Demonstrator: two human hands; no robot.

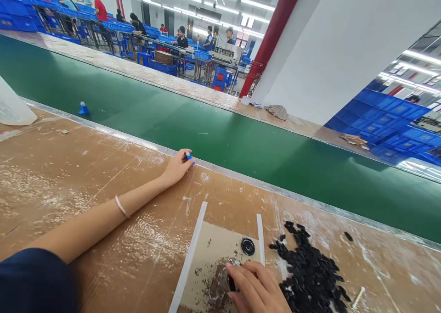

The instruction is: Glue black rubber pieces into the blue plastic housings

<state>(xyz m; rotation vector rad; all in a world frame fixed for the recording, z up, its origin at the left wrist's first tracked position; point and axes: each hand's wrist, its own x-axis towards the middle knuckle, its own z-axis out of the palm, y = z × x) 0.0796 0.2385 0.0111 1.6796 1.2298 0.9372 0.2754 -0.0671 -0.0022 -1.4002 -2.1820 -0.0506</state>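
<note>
My left hand [176, 170] is stretched out to the near edge of the green conveyor belt [220, 134]. Its fingers are closed on a small blue plastic part [189, 156] with a whitish top. Over a smudged beige sheet [215, 242] my right hand [260, 287] pinches a small black piece [231, 283], mostly hidden by the fingers. A round black cap-like dish [247, 246] with something wet or shiny inside lies just above that hand. To its right is a heap of small black pieces [310, 269].
Another blue part [83, 108] stands on the belt at the left. A white plastic container [14, 104] is at the left edge. White tape strips [190, 253] flank the sheet. A cotton swab [359, 297] lies lower right. Beyond the belt, several people work at tables with blue crates.
</note>
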